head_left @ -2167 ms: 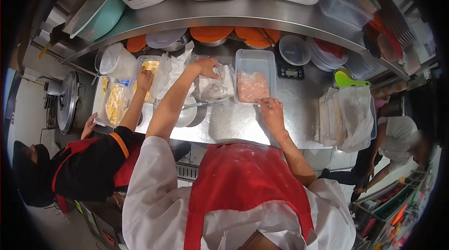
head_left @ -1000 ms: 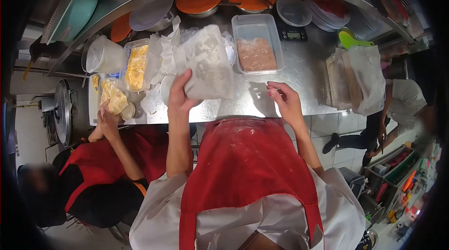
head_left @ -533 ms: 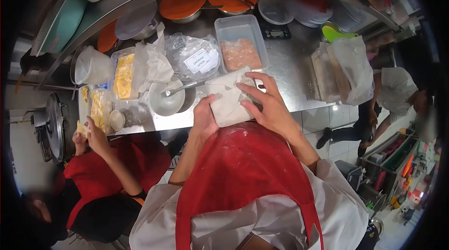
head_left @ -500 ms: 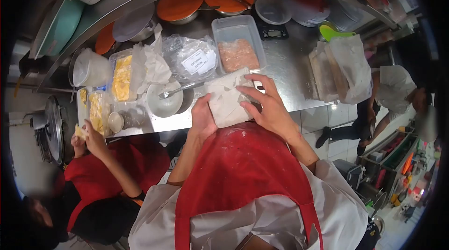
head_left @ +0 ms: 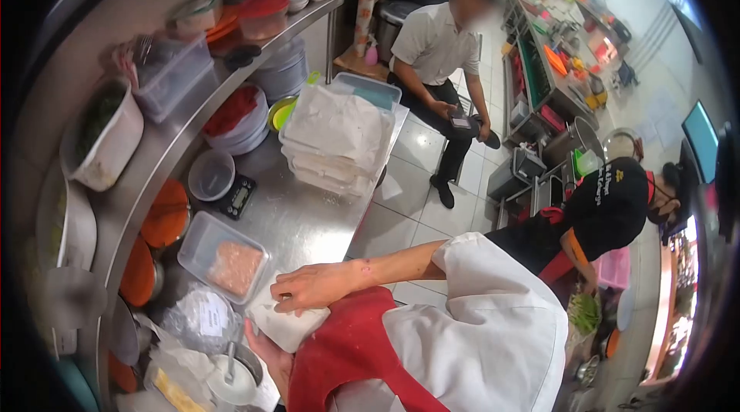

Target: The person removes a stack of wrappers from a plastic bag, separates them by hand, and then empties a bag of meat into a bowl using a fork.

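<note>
A flat, square off-white packet (head_left: 289, 326) is held against the front of my red apron, by the counter's edge. My right hand (head_left: 316, 287) lies over its top with the fingers curled onto it. At its near left side, my left hand (head_left: 271, 350) grips the edge; part of that hand is hidden beneath the packet. Just beyond is a clear plastic tub (head_left: 199, 246) with pinkish minced meat (head_left: 235, 264) in it. Beside the tub lies a crumpled clear plastic bag (head_left: 212, 316) with a white label. A white bowl (head_left: 235, 390) with a fork (head_left: 230, 362) stands near my left hand.
Stacked trays under white paper (head_left: 343, 127) stand at the counter's far end. A digital scale (head_left: 239, 198) and orange-lidded pots (head_left: 164, 214) line the back beneath a metal shelf (head_left: 173, 134). One person (head_left: 441, 57) sits beyond the counter; another (head_left: 605, 208) bends over greens at right.
My view has swung to the right, bringing the seated person and the far counter into sight. Both hands keep hold of the packet, and the right hand's fingers are now more curled over it.
</note>
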The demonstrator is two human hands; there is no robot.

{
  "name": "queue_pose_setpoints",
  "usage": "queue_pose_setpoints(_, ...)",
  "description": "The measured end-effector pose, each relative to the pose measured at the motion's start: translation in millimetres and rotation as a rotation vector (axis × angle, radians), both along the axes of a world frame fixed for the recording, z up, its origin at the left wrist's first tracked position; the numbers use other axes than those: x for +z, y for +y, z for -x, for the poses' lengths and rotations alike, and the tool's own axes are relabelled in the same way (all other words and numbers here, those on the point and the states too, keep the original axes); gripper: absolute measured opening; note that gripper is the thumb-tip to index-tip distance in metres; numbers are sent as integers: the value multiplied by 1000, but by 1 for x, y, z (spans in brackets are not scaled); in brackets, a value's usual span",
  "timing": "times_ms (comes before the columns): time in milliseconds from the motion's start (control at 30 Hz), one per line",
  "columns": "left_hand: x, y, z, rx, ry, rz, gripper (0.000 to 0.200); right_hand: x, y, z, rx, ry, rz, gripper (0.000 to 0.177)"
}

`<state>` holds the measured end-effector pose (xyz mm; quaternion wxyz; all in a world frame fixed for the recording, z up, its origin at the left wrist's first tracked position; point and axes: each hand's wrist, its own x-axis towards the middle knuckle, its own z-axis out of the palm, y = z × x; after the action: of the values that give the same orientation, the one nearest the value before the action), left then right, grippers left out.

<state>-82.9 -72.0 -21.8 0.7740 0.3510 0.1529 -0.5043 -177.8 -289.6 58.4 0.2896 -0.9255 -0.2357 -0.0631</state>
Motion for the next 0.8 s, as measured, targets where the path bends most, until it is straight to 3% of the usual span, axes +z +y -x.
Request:
queue_pose_setpoints(33,-3,-1,0,-41,-25,31,79,3,-1,2,-5,24,-72,28)
queue_pose_setpoints(267,-17,-1,-8,-90,-45,104,83,-19,2,-4,93,-145,150,20)
queue_pose_setpoints(467,-13,4,-4,-77,-30,126,87,4,5,-4,118,-33,130,14)
queue_pose_setpoints(667,-9,7,0,-88,-26,121,85,-8,14,-6,121,-21,115,16)
queue_pose_setpoints(800,2,4,12,84,-1,66,87,-10,25,0,-76,30,78,20)
